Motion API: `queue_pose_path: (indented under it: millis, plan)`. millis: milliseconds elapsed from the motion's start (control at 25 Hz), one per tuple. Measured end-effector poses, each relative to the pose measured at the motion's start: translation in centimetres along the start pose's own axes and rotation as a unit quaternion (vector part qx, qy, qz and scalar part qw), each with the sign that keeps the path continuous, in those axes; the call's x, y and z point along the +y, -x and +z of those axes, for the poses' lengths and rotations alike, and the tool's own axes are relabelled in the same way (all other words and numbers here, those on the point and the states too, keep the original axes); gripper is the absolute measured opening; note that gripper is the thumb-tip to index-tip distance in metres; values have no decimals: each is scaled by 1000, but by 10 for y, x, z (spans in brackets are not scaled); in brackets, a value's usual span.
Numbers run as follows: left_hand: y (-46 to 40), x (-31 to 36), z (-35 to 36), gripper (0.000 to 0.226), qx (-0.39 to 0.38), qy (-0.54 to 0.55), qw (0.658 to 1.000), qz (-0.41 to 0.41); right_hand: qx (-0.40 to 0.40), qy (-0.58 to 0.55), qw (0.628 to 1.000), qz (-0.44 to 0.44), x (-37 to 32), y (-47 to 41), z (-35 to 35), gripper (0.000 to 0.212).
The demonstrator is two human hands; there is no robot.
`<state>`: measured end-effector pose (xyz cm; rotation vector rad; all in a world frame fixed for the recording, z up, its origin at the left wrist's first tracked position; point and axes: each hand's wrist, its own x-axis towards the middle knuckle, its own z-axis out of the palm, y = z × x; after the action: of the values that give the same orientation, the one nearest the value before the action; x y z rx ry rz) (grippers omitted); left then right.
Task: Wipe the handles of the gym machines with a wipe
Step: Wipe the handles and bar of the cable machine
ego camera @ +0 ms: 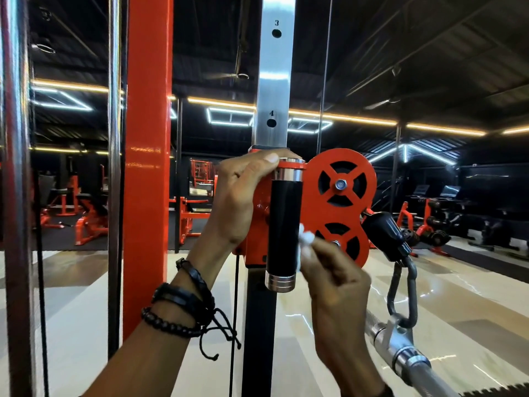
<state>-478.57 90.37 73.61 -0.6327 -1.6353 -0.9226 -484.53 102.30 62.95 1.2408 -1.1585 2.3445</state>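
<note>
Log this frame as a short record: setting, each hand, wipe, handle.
setting: gym, cable machine on a numbered steel post
left hand: grips the top of the orange carriage
right hand: pinches the wipe
wipe: white, crumpled, against the handle's right side
handle: black, vertical, chrome end caps
nearby: orange pulleys, carabiner

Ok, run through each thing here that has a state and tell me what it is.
Left hand: grips the top of the carriage.
Right hand: pinches the wipe.
Wipe: crumpled, against the handle's right side.
Handle: upright.
Carabiner: closed, hanging.
Bar: clipped on.
</note>
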Motion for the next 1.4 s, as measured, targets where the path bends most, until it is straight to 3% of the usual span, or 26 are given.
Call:
queue_pose_path:
  millis: [80,280,480,640,760,1000,1240,1400]
  plan:
    - [0,0,2,36,3,3,1000,1,-14,-28,999,38,5,4,-4,15]
    - [1,-1,1,36,14,3,1000,-8,-70,-51,996,27,-18,-59,15,20]
    - [1,4,1,35,2,4,1000,-2,-181,-118,965,151,-7,-10,-5,24]
    - [1,1,1,38,8,-4,1000,-19,-181,-104,971,116,-24,-55,8,27]
    - [1,4,0,35,12,-1,1000,-19,-206,-157,955,143,-29,-69,15,29]
    - [1,10,-2,34,5,7,1000,-26,-262,-235,893,282,-14,-30,1,42]
    - [3,12,-1,42,0,79,987,-140,-303,-299,863,272,-43,-80,26,70]
    - [2,14,-3,34,3,68,990,-120,-329,-267,861,280,-37,-69,26,82]
